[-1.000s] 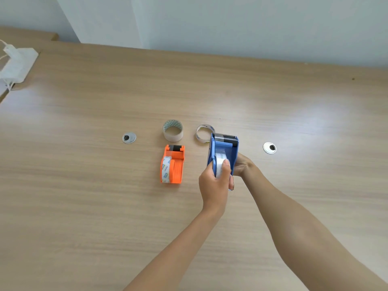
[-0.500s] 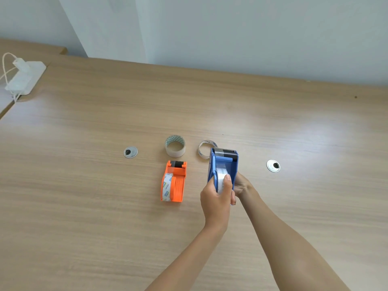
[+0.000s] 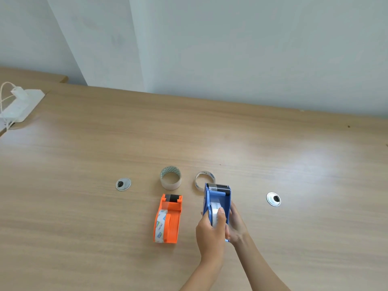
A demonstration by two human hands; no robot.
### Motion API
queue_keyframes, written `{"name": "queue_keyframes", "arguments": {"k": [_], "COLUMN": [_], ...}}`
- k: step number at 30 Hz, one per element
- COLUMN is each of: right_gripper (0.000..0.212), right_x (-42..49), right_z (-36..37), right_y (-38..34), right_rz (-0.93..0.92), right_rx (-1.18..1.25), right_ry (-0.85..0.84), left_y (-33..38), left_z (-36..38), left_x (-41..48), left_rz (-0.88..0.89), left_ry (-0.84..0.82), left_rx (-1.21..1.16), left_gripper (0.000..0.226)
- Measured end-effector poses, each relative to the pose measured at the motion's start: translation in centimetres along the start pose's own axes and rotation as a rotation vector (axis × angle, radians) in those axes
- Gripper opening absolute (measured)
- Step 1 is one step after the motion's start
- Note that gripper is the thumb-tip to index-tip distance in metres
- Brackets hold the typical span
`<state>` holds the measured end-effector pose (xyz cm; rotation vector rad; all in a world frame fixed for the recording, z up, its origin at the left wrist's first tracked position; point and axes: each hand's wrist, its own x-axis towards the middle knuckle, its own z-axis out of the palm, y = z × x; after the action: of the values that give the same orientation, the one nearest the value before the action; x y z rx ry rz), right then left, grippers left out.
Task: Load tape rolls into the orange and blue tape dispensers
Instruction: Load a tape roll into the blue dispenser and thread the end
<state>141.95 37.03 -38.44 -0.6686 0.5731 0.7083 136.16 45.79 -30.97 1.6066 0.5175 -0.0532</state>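
The blue dispenser (image 3: 218, 197) stands on the table (image 3: 84, 206) with a clear tape roll (image 3: 214, 210) in its cradle. The left hand (image 3: 210, 231) pinches the roll, probably to seat it. The right hand (image 3: 236, 224) grips the body to steady it. Just beside, the orange dispenser (image 3: 170, 222) lies loaded.

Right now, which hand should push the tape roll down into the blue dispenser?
Left. On the left hand, the thumb lies on the tape roll inside the blue dispenser, so it can probably press straight down. The right hand grips the dispenser's right side, steadying it.
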Motion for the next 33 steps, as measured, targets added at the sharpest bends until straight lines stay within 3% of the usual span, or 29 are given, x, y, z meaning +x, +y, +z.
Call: {"name": "queue_keyframes", "arguments": {"k": [9,21,27,33], "right_gripper": [0.047,0.036,0.043,0.020], "right_x": [-0.9,0.3,0.7,0.1], "right_z": [0.6,-0.2,-0.4,-0.2], "right_y": [0.5,1.4,1.1,0.8], "right_rz": [-0.053,-0.004,-0.055,-0.118], "right_rx": [-0.009,0.081,-0.171,-0.413], "right_ry": [0.157,0.178,0.243,0.401], "left_y": [-1.2,-3.4,-3.3,-3.5], "left_z": [0.6,0.7,0.8,0.5], "left_x": [2.4,5.7,6.3,6.4], "left_rz": [-0.170,-0.278,-0.300,-0.289], "left_ry": [0.026,0.004,0.004,-0.002], "left_rx": [-0.012,0.028,-0.014,0.025], "left_gripper": [0.044,0.045,0.045,0.046]}}
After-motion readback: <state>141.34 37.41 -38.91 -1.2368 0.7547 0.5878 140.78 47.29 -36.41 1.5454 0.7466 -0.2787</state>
